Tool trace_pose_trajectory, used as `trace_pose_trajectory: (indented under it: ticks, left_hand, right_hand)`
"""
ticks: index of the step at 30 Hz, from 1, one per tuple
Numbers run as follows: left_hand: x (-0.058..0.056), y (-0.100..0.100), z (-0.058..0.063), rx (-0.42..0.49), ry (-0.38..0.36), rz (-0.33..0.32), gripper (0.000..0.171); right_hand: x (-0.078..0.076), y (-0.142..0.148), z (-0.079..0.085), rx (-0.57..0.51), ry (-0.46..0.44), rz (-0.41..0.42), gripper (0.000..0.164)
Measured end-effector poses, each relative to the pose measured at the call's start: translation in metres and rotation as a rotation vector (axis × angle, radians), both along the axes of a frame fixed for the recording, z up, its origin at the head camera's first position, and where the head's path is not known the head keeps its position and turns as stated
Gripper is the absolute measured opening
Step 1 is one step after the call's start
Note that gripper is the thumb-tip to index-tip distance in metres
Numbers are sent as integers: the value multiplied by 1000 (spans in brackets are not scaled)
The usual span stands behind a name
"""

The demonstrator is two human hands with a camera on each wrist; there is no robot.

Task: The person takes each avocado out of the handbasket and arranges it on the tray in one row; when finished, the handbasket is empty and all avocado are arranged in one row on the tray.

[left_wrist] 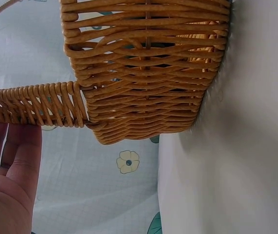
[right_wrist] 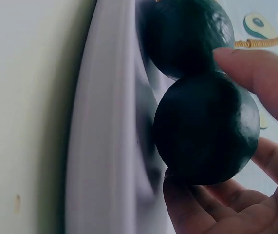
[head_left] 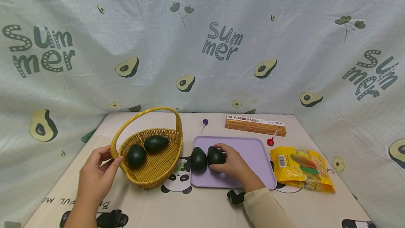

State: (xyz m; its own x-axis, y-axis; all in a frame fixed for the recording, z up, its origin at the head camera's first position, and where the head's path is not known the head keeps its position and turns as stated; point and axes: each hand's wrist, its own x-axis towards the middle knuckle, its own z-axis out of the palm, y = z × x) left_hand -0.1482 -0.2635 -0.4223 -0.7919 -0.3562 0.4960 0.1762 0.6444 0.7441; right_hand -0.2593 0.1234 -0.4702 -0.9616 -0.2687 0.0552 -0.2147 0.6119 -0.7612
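My left hand (head_left: 96,177) pinches the side of the yellow wicker basket's handle (head_left: 134,116), close to the rim. Inside the basket (head_left: 158,174) lie two dark green avocados, one near the left wall and another avocado (head_left: 156,144) further back. In the left wrist view, thumb and fingers meet the handle (left_wrist: 36,105) from opposite sides. Over the lilac tray (head_left: 250,157), my right hand (head_left: 233,163) grips an avocado (right_wrist: 207,129) between thumb and fingers. A second avocado (head_left: 198,159) lies on the tray's left part, right beside the gripped one.
A pasta box (head_left: 255,126) lies at the back right. Near it is a red lollipop (head_left: 270,141); a purple lollipop (head_left: 205,121) lies behind the tray. The yellow snack bag (head_left: 300,169) is right of the tray. A printed curtain (head_left: 221,80) hangs behind the table.
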Motion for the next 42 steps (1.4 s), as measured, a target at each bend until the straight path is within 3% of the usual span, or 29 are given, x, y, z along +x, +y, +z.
trace_pose_trajectory:
  ticks: [15, 42]
  left_hand:
    - [0, 0, -2, 10, 27, -19, 46]
    - [0, -1, -2, 9, 19, -20, 45]
  right_hand:
    - [1, 4, 1, -48, -9, 24, 62]
    - [-3, 1, 29, -129, 69, 85, 54]
